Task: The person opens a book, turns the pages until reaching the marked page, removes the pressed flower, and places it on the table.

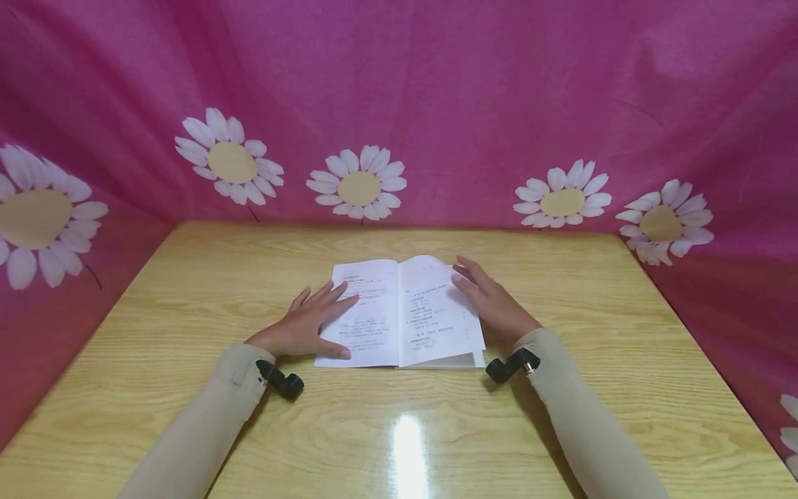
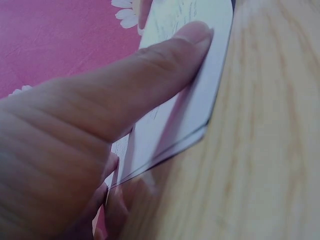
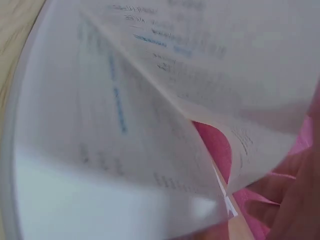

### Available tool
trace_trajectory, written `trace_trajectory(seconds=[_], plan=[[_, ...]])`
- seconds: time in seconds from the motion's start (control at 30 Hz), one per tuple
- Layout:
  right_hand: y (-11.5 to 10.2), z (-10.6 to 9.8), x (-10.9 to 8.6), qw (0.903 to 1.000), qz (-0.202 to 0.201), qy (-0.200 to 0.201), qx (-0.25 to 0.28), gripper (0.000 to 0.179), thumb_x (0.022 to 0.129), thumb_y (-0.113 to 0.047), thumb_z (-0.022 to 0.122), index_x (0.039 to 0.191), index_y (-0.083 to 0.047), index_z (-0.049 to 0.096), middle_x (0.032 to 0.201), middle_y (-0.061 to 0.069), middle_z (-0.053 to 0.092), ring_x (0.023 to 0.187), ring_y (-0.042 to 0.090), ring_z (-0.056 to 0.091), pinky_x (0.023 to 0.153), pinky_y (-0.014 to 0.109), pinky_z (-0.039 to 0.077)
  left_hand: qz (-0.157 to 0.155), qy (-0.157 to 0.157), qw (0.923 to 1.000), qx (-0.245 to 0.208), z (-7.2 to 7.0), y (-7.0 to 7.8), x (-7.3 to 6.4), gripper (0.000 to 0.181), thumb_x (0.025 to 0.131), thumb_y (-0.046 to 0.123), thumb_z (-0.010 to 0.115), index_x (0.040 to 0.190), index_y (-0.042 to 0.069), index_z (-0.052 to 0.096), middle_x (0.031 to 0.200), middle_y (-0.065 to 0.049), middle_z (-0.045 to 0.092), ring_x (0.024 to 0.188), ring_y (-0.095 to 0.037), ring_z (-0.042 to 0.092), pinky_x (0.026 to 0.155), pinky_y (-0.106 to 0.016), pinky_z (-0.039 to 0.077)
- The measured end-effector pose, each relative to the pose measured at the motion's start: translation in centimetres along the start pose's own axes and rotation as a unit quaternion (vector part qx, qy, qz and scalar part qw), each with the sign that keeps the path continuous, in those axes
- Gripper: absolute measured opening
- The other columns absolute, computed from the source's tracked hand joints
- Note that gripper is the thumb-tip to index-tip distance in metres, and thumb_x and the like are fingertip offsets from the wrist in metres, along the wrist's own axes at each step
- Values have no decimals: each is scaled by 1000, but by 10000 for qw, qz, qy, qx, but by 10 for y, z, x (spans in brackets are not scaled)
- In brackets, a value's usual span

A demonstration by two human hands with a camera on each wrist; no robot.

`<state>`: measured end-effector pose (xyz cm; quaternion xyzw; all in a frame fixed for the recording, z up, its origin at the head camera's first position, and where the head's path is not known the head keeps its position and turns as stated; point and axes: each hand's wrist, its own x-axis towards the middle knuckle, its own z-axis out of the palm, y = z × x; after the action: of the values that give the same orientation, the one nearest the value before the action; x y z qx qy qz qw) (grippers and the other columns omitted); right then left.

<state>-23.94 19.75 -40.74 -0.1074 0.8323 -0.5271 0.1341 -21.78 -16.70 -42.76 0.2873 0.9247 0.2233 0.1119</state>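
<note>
An open booklet (image 1: 380, 308) with printed white pages lies on the wooden table. My left hand (image 1: 305, 326) rests across its left page, fingers spread. In the left wrist view the thumb (image 2: 165, 65) presses on that page near its edge. At the upper outer edge of the right side, my right hand (image 1: 495, 305) holds a raised page (image 1: 436, 312) by its corner with the fingertips. That page bows upward, and a lower sheet (image 1: 458, 360) shows beneath it. In the right wrist view the lifted leaf (image 3: 260, 90) partly hides the fingers (image 3: 280, 187).
The table (image 1: 187, 291) stretches around the booklet, with a bright reflection near its front. A pink curtain (image 1: 461, 104) with large white daisies hangs along the back and sides. Black wrist cameras (image 1: 280, 380) sit on both sleeves.
</note>
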Motion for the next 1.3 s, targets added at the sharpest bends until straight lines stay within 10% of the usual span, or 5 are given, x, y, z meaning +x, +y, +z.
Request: trace_trajectory(seconds=[0.2,0.6,0.8,1.07,1.3], plan=[[5,-5,3,9846,-172,-245,1722,57,100,-31,35,154,-29,18,156,-4,29,140,16,31,112,45,24,-6,-11,10000,26,-1,0,-2,106,71,73,67,155,27,21,162,1,4,148,-24,-6,115,-53,-9],[-3,2,-4,9976,-287,143,620,77,96,-53,49,156,-27,10,162,-3,10,147,20,8,117,50,10,26,25,10000,-77,-2,0,-4,109,71,72,68,156,25,18,162,0,5,148,-24,-5,115,-52,-9],[-9,12,-9,9989,-130,-92,436,55,91,-54,57,138,-27,50,141,-4,47,134,19,34,113,52,19,-147,205,9977,-624,-4,2,-2,85,95,60,45,156,15,7,162,-2,5,148,-24,0,115,-48,-10],[-20,36,-10,9775,-1639,-159,-1317,37,95,-30,60,126,-9,63,127,8,63,125,26,52,110,48,33,-841,534,9702,-2209,-4,3,-1,66,101,55,1,155,23,20,161,10,-5,145,-30,-17,111,-59,-11],[-23,59,-13,9565,-2266,-475,-1773,46,97,-36,58,138,-15,53,138,-1,56,130,14,47,111,39,33,-391,842,9470,-3076,-6,-2,1,69,97,58,-7,155,21,-1,156,0,26,148,-21,1,111,-55,-16]])
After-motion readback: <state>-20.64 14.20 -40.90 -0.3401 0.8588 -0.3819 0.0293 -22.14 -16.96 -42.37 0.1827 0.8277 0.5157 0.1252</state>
